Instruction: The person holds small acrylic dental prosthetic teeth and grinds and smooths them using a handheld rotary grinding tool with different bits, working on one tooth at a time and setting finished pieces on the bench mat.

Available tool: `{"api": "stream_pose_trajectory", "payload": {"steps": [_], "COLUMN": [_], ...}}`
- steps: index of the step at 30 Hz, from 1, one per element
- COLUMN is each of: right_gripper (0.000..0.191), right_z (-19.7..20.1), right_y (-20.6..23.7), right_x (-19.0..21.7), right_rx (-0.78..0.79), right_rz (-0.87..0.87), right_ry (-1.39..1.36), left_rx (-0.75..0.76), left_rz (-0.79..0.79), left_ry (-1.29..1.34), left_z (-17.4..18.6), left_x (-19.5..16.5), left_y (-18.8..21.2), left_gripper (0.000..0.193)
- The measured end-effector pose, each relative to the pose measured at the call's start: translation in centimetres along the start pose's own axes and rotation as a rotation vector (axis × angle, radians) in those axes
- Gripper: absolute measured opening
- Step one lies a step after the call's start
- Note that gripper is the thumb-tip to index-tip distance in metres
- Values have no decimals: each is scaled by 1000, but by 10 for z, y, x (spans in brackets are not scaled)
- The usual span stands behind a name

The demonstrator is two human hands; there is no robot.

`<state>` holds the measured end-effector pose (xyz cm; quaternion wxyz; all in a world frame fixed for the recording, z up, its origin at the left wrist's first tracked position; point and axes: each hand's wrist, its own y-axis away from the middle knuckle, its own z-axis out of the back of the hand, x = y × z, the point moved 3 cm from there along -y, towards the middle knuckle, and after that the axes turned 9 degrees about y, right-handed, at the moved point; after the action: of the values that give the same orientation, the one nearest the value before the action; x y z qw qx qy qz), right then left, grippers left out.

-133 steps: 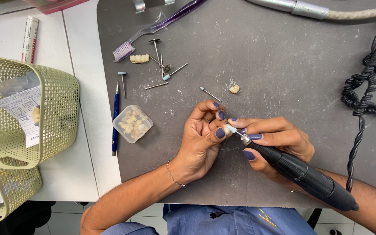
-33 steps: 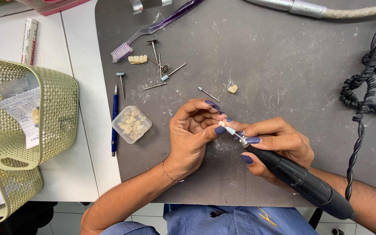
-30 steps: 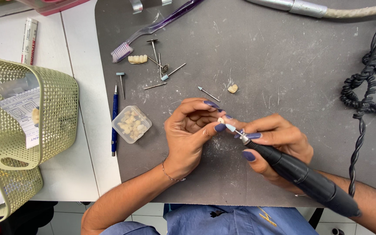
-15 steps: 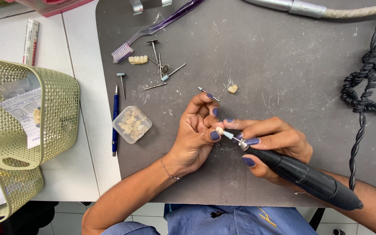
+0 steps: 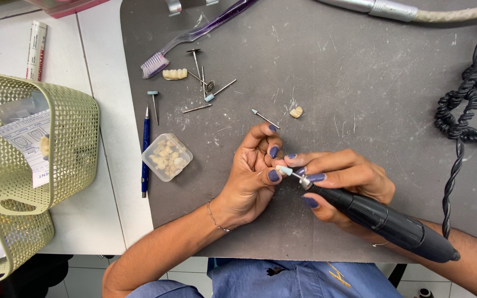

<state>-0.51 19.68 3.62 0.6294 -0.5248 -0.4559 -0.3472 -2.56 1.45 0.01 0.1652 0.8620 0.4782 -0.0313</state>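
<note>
My right hand (image 5: 342, 179) grips a black rotary handpiece (image 5: 385, 222) like a pen, its pale tip (image 5: 285, 171) pointing left. My left hand (image 5: 253, 175) is curled with fingertips pinched on a small tooth-coloured piece, mostly hidden by the fingers, right at the tool's tip. Both hands hover over a grey work mat (image 5: 360, 83). A single loose tooth piece (image 5: 296, 112) and a bur (image 5: 265, 118) lie just above my left hand.
Several burs (image 5: 205, 88), a tooth bridge (image 5: 174, 74) and a purple toothbrush (image 5: 194, 36) lie at the mat's upper left. A clear box of teeth (image 5: 167, 157) and a blue pen (image 5: 146, 149) sit left. Green mesh baskets (image 5: 67, 149) stand far left; a coiled black cable (image 5: 462, 118) runs right.
My left fingers have shifted slightly around the small piece and the handpiece tip has moved a little left against it. Nothing else on the mat has moved.
</note>
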Motion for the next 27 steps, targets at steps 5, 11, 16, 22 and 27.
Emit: {"api": "stream_pose_trajectory", "payload": {"steps": [5,11,16,22,27], "right_gripper": [32,32,32,32,31], "right_z": [-3,-1,-1,-1,0], "right_y": [0,1,0,-1,0], "right_x": [0,2,2,2,2], "right_rx": [30,16,-7,8,-9], "right_rz": [63,57,53,80,30], "right_ry": [-4,15,55,29,-10], "left_rx": [4,14,9,-7,-36], "left_rz": [12,22,19,26,23], "left_ry": [31,40,55,80,95], "left_z": [-1,-2,-2,-2,-1], "left_x": [0,1,3,5,7], "left_y": [0,-1,2,3,2], "left_gripper": [63,61,60,57,53]}}
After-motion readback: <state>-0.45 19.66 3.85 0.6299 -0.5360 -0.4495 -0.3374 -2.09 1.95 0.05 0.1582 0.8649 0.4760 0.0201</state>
